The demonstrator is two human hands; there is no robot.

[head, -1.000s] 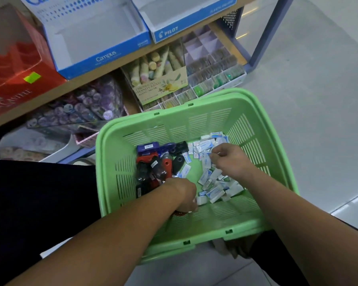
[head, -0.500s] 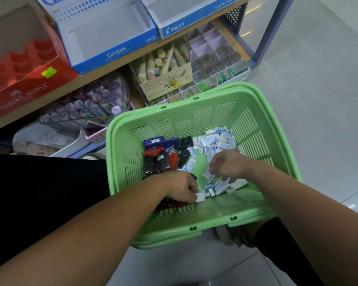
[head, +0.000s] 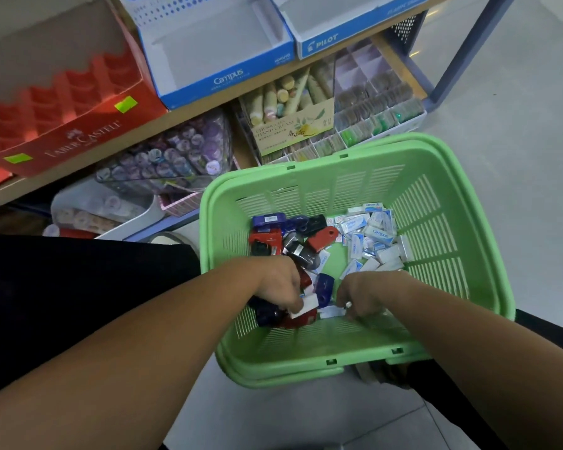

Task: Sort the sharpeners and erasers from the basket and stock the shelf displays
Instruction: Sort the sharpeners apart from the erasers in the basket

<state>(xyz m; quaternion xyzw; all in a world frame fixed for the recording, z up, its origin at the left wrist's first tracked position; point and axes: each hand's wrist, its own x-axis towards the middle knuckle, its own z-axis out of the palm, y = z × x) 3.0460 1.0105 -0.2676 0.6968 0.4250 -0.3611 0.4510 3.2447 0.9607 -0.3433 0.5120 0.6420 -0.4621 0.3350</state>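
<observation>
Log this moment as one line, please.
left hand: pinches eraser | right hand: down in basket, grip unclear | sharpeners: left side | erasers: right side

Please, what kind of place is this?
Probably a stationery shop: a Campus display box and a Faber-Castell display box stand on a wooden shelf, and a green basket holds loose sharpeners and erasers.

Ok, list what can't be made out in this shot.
Head view only:
- Whether the left hand grips or just touches the white eraser at its fingertips: the fingers cover the contact.
- What the right hand holds, if anything: curled fingers and blur hide it.
- How many sharpeners lie under the left hand.
- The back of the blue box: cut off by the top edge.
- Most print in the eraser pile: too small.
</observation>
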